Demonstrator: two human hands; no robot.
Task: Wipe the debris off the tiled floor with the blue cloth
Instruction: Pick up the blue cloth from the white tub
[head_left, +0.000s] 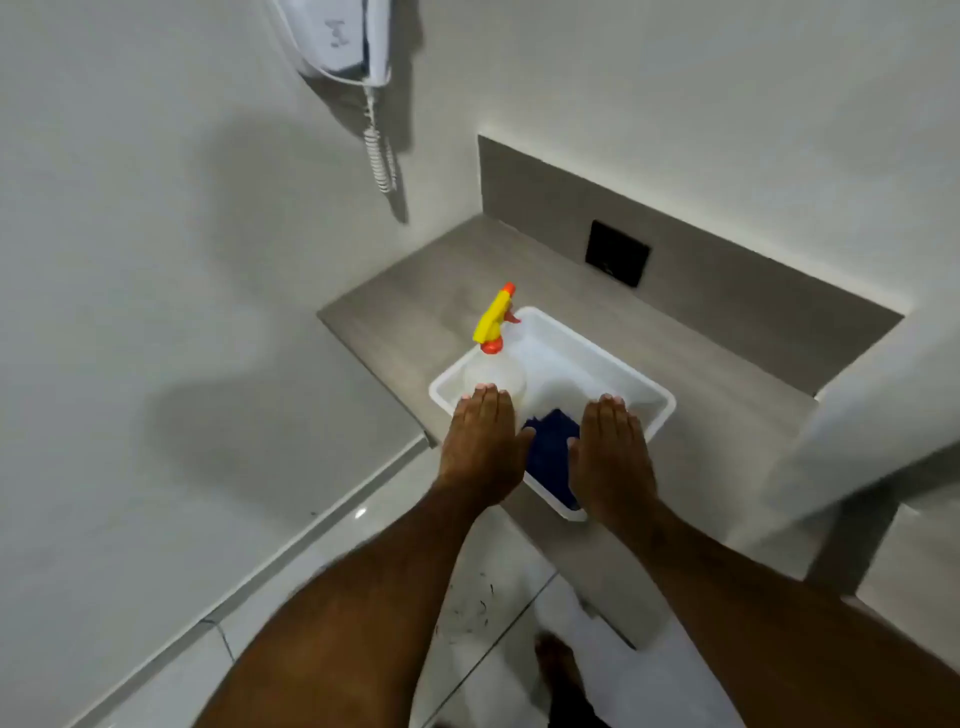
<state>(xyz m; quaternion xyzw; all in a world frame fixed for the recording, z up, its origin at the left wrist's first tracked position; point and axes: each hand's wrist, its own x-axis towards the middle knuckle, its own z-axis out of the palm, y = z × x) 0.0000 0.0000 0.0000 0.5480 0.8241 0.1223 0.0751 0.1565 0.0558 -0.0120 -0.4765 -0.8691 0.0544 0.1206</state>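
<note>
Both hands reach forward over a white plastic tub (613, 364) that sits on a grey bench (415, 306) set into a wall corner. The left hand (480, 444) lies flat, palm down, fingers straight and together, over the tub's 8 o'clock rim; it grips nothing. The right hand (613, 452) is held the same way, flat and empty, over the tub's 5 o'clock side. The two hands are apart, with a gap between them.

In that gap shows the blue cloth (550, 454), lying folded inside the tub at its near end, toward 6 o'clock. Whether either hand touches the cloth cannot be told. A clear spray bottle (496, 376) with a yellow and orange trigger head stands upright in the tub at its 9 o'clock corner, just beyond the left fingertips.

Below the bench, at 6 o'clock in the view, the pale tiled floor (363, 525) carries a scatter of small dark debris (480, 605) between the two forearms. A bare foot (558, 662) stands on the floor just right of it.

On the wall at 11 o'clock hangs a white wall phone (337, 39) with a coiled cord. A black plate (618, 253) is set in the bench's back panel at 1 o'clock.
</note>
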